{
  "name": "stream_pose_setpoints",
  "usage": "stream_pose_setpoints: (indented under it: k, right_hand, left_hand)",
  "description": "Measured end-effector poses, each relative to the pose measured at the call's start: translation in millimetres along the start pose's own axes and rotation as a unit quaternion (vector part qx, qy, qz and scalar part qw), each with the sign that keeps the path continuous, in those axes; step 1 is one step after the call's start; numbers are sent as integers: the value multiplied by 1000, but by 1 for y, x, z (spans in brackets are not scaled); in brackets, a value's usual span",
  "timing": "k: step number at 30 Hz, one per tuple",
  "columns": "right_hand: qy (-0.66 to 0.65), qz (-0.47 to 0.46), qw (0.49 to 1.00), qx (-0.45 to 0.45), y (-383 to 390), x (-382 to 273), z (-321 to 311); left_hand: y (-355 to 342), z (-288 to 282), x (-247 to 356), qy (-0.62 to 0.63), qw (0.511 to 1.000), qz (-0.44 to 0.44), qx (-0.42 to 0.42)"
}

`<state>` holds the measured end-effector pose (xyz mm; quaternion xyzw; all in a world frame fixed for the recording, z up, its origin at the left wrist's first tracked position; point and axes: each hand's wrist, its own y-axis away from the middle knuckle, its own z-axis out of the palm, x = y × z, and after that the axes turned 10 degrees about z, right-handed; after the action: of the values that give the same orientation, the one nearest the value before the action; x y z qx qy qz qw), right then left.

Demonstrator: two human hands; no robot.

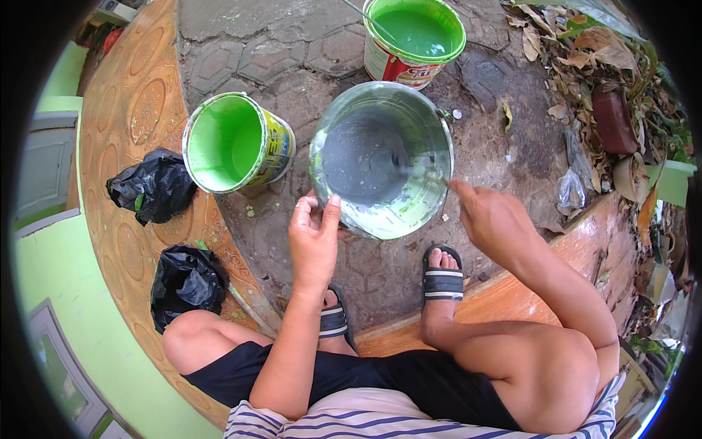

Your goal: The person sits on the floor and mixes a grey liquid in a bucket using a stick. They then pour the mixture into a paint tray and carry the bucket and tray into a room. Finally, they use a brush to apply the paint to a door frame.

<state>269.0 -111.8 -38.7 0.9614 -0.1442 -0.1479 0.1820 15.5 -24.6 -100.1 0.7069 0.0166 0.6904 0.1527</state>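
Observation:
A wide bucket point(333, 197) stands before me, its inside smeared with grey and pale green, with thick grey paint point(358, 161) at the bottom. My left hand point(314, 234) grips its near rim, thumb up on the edge and fingers hidden below. At the right rim my right hand point(493, 219) is closed on a thin stirring tool point(431, 175) that reaches into the paint. Motion smears the tool, so its exact kind cannot be told. Left of the bucket is a pail of bright green paint point(274, 154); beyond it, another green paint pail point(398, 66) holds a thin rod point(369, 20).
Two black plastic bags point(157, 186) lie on the orange tiled ledge point(142, 95) to the left. Dry leaves, a brown pot point(614, 118) and a pale green container point(671, 181) crowd the right side. My sandalled feet point(442, 282) rest on the stone paving near the bucket.

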Motion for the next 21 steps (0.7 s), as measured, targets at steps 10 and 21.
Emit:
stream_pose_setpoints:
  k: [10, 21]
  right_hand:
    - [-7, 16, 999, 39, 1, -5, -34]
    - [100, -19, 987, 121, -5, -16, -30]
  left_hand:
    - [-9, -14, -1, 93, 989, -99, 64]
    - [0, -1, -20, 158, 975, -148, 40]
